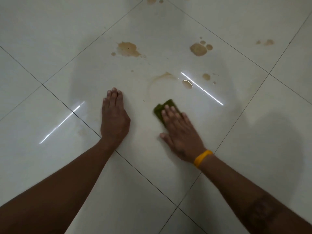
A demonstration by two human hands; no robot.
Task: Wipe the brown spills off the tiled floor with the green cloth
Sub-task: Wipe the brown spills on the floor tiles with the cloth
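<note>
Four blurred right-hand fingers (170, 112) press, seemingly flat, atop green cloth (166, 105).

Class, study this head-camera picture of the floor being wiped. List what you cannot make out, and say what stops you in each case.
1. Folded green cloth: its near part is covered by the right hand pressing on it.
2. Brown spill puddles at the top edge: cut off by the frame.
3. Right hand's fingers: motion-blurred.
4. Glossy white tiled floor under the flat left hand: hidden, so any stain there is unknown.

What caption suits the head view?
Right hand presses green cloth on tiled floor; left hand braces flat; brown spills remain.
</note>
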